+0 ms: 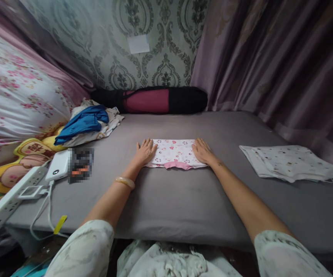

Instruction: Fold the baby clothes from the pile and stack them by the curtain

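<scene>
A folded white garment with pink trim [174, 152] lies flat on the grey sheet [178, 207]. The left hand [147, 151] rests open, palm down, on the garment's left end; the right hand [203, 152] likewise on its right, neither gripping. Beyond the garment lies a black-and-maroon long bag [151, 101].

One folded garment [175, 154] bears, at its two ends, one left hand [146, 152] and one right hand [203, 152], two hands in all. Nearer than the garment and to its left is one bracelet [125, 181]; to its right, one spotted cloth bundle [292, 163]; beyond it, one long bag [146, 101] and, higher, one white card [138, 44]; to its left, one blue cloth [82, 123] and one power strip [10, 202].
</scene>
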{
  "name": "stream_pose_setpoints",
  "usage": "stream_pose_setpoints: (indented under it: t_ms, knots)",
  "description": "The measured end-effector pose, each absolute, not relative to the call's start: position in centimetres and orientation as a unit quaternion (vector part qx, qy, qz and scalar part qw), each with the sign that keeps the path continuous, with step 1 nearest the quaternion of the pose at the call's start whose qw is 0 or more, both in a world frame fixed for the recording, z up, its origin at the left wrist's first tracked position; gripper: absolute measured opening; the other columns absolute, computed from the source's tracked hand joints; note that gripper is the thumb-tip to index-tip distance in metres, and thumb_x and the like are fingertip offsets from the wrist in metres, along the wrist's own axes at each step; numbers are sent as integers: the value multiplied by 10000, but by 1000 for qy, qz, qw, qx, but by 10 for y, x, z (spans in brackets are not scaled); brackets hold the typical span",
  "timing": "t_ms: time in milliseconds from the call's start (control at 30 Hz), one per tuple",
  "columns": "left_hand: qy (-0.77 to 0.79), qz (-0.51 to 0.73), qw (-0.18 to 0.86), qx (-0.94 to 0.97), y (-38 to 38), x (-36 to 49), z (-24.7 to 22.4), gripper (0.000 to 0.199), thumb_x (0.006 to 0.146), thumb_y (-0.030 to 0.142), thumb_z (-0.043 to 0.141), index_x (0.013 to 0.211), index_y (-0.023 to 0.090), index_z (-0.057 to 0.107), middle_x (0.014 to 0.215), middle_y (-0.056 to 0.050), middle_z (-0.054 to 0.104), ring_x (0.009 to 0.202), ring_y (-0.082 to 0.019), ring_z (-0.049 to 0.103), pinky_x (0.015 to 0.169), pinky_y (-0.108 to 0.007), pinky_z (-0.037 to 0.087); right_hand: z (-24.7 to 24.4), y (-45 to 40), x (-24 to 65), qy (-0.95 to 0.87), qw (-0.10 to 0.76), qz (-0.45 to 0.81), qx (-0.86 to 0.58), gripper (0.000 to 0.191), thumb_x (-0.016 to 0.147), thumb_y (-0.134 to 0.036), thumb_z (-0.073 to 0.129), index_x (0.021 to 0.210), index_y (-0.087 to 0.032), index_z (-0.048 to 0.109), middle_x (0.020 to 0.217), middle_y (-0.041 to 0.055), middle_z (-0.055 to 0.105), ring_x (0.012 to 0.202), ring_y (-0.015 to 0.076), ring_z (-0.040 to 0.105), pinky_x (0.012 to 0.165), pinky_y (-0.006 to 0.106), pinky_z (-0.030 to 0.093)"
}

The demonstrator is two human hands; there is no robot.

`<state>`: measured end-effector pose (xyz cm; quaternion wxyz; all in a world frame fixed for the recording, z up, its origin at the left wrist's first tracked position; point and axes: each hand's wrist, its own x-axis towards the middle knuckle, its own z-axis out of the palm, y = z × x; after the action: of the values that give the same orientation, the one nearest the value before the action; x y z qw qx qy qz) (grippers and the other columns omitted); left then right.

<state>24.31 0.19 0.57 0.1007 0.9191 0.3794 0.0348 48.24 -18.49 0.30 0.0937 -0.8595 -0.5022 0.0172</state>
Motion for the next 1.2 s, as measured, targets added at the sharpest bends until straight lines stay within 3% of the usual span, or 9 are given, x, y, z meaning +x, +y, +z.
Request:
stream_pose_setpoints:
  t_ms: [167, 333, 400, 600, 833, 1033, 1200]
  knots:
    - [376, 28, 93, 921, 3, 243, 6, 641, 975, 493, 110, 1479, 147, 304, 1570, -123, 255, 1456, -293, 195, 1140, -612, 115, -2, -183, 487, -497, 85, 37, -863, 645, 977, -385, 147, 1457, 3, 336, 1544, 197, 280, 1431, 252, 246, 1160, 368, 183]
    - [371, 59, 17, 926, -16, 243, 17, 640, 979, 478, 126, 1463, 122, 344, 1559, -136, 278, 1464, -290, 164, 1166, -564, 81, 11, -186, 469, -500, 81, 2, -862, 639, 980, -413, 154, 1463, -43, 349, 1549, 175, 279, 1441, 281, 208, 1166, 475, 112]
    - [360, 64, 11, 931, -26, 245, 17, 650, 978, 484, 125, 1468, 112, 335, 1559, -139, 279, 1465, -271, 166, 1179, -523, 84, 12, -186, 459, -509, 86, -17, -856, 638, 981, -422, 165, 1463, -48, 350, 1553, 169, 273, 1444, 277, 197, 1166, 466, 109]
    - [340, 34, 59, 938, -37, 247, 12, 672, 972, 511, 146, 1474, 96, 311, 1559, -151, 272, 1469, -280, 147, 1168, -514, 159, 1, -185, 450, -518, 61, -14, -853, 616, 981, -408, 210, 1449, -42, 373, 1526, 167, 336, 1415, 256, 276, 1165, 407, 133]
    - [387, 65, 103, 914, -45, 243, 20, 600, 981, 418, 201, 1485, 101, 274, 1577, -140, 214, 1472, -240, 144, 1185, -495, 135, 15, -172, 421, -517, 77, -30, -852, 604, 985, -401, 207, 1469, -67, 347, 1548, 174, 282, 1438, 288, 210, 1158, 490, 110]
    - [417, 129, 156, 886, -39, 234, 11, 537, 949, 239, 258, 1477, 142, 283, 1551, -102, 309, 1447, -228, 242, 1176, -463, 221, 13, -155, 390, -533, 92, 7, -841, 616, 985, -429, 207, 1470, -78, 350, 1553, 166, 274, 1440, 285, 204, 1157, 483, 123]
    - [436, 210, 198, 852, -24, 226, 8, 509, 920, 168, 281, 1413, 111, 388, 1475, -122, 437, 1387, -215, 367, 1150, -377, 312, 9, -153, 393, -530, 79, 22, -844, 628, 985, -428, 208, 1478, -57, 327, 1560, 169, 254, 1444, 292, 187, 1158, 492, 114]
